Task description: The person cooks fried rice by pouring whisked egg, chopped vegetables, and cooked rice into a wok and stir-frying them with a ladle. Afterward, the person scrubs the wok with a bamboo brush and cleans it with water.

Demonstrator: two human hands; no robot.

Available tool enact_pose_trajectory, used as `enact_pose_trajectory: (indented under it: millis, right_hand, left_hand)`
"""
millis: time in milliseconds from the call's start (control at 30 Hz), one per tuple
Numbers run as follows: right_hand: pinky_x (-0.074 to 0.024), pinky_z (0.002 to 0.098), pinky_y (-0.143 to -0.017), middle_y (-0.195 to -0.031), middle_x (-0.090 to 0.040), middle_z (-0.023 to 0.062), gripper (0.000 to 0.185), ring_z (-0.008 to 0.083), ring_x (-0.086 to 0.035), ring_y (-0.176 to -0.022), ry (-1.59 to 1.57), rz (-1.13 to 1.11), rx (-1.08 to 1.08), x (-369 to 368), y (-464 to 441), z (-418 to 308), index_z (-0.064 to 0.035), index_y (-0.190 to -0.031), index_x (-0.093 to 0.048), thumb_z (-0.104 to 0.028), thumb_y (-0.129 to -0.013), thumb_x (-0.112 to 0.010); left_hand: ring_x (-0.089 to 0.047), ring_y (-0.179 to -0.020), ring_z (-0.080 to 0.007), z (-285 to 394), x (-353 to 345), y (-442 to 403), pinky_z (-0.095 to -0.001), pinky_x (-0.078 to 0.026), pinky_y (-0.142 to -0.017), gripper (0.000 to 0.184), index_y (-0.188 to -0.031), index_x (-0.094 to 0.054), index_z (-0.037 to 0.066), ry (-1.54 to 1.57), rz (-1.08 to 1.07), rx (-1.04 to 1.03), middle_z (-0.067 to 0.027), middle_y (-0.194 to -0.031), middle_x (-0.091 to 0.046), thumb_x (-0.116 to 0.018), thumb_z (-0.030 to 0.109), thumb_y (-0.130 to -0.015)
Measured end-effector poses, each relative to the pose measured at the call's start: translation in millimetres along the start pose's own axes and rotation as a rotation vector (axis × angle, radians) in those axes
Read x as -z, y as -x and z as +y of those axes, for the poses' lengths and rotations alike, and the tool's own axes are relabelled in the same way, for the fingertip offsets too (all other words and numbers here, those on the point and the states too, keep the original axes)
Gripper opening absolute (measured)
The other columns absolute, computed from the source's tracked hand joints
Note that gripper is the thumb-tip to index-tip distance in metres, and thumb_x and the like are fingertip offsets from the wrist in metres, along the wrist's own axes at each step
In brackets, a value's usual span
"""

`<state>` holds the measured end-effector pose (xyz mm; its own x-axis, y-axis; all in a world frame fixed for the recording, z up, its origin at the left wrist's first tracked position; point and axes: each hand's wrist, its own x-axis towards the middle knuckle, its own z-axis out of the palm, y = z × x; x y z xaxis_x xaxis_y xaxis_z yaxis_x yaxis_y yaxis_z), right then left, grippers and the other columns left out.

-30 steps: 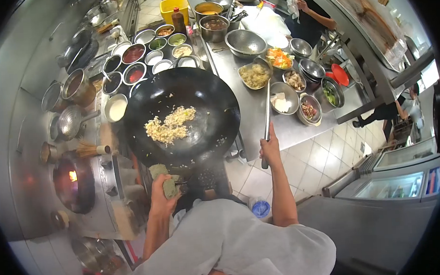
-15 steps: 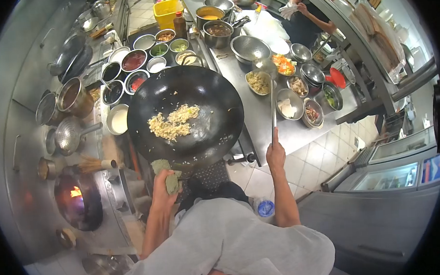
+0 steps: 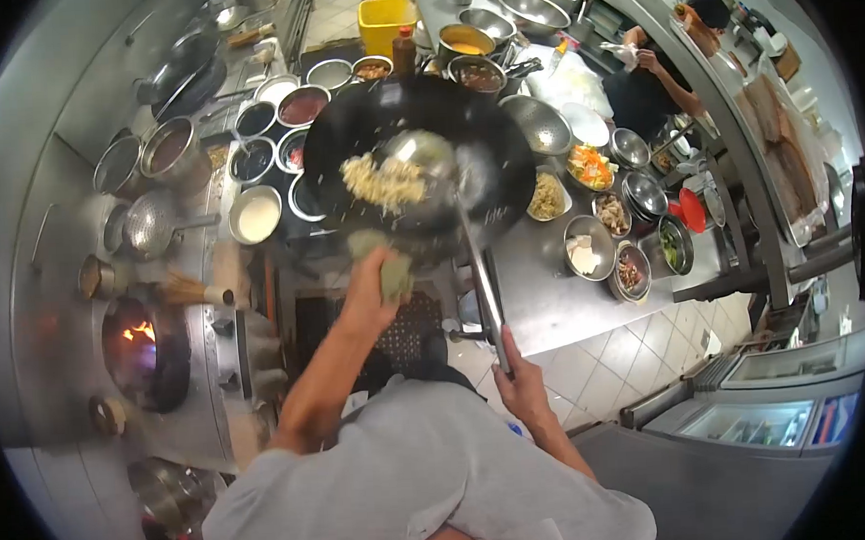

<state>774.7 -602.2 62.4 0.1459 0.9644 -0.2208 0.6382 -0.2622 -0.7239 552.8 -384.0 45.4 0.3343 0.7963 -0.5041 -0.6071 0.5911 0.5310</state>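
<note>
My left hand (image 3: 373,288) is closed on a folded green cloth (image 3: 397,279) at the near rim of a large black wok (image 3: 488,120), gripping the wok through it; the handle itself is hidden. Fried rice (image 3: 381,183) lies in the left half of the wok, with stray grains around it. In my right hand (image 3: 524,387) is the end of a long-handled metal ladle (image 3: 482,272). The ladle's round bowl is inside the wok, beside the rice and blurred by motion. Right of the wok, a small bowl (image 3: 547,194) holds a crumbly yellowish food.
A lit burner (image 3: 141,344) flames at lower left. Sauce pots (image 3: 256,214) line the wok's left side. Bowls of cut ingredients (image 3: 592,168) stand on the steel counter (image 3: 537,304). A co-worker (image 3: 653,82) is at the far right, behind a shelf post (image 3: 708,109).
The wok has moved forward and tilts more, my left hand going with it. My right hand has brought the ladle from above the counter bowl into the wok.
</note>
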Motion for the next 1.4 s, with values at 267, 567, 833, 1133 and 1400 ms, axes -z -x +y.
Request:
enact_pose_trajectory:
  millis: [267, 567, 833, 1133, 1400]
  right_hand:
    - [-0.052, 0.0332, -0.066, -0.09, -0.07, 0.0204, 0.076, 0.0216, -0.061, -0.061, -0.227, 0.063, -0.241, 77, -17, -40, -0.0166, -0.154, -0.022, -0.003, -0.088, -0.056]
    - [-0.0487, 0.0444, -0.073, -0.083, -0.064, 0.0265, 0.077, 0.0426, -0.063, -0.076, -0.013, 0.037, -0.035, 68, -95, -16, -0.023, -0.154, -0.02, -0.008, -0.088, -0.057]
    - [-0.0488, 0.0463, -0.062, -0.071, -0.058, 0.0149, 0.075, 0.0348, -0.06, -0.065, 0.442, 0.147, 0.097, 63, -27, 92, -0.0226, -0.151, -0.03, -0.004, -0.084, -0.06]
    - [-0.0483, 0.0448, -0.061, -0.074, -0.058, 0.0149, 0.077, 0.0349, -0.06, -0.066, 0.247, 0.375, 0.221, 71, -124, 73, -0.0266, -0.151, -0.029, -0.006, -0.084, -0.061]
    - [-0.0485, 0.0438, -0.057, -0.074, -0.058, 0.0125, 0.079, 0.0304, -0.06, -0.063, 0.514, 0.228, 0.102, 68, -53, 139, -0.0256, -0.151, -0.032, -0.001, -0.081, -0.061]
  left_hand:
    - [-0.061, -0.066, -0.0212, -55, 9, 38, -0.0369, -0.046, -0.043, 0.019, -0.101, -0.055, 0.012, -1.207, -0.125, -0.888, -0.0058, -0.087, -0.058, -0.057, 0.019, -0.084]
    - [-0.057, -0.069, -0.0162, -43, -47, 15, -0.0323, -0.048, -0.061, 0.023, -0.1, -0.053, 0.005, -0.264, 0.021, -0.237, -0.005, -0.086, -0.055, -0.054, 0.005, -0.078]
    - [-0.057, -0.075, -0.0149, -17, -66, -15, -0.03, -0.048, -0.063, 0.028, -0.104, -0.054, 0.004, -0.287, -0.047, -0.262, -0.0043, -0.089, -0.056, -0.056, 0.002, -0.076]
    - [-0.056, -0.073, -0.0146, -40, -86, -29, -0.0299, -0.047, -0.061, 0.026, -0.101, -0.052, 0.004, -0.256, -0.018, -0.376, -0.0038, -0.086, -0.054, -0.055, -0.001, -0.076]
    - [-0.057, -0.072, -0.015, -41, -78, -49, -0.0304, -0.048, -0.06, 0.027, -0.102, -0.051, 0.004, -0.203, -0.007, -0.371, -0.004, -0.086, -0.054, -0.055, -0.003, -0.076]
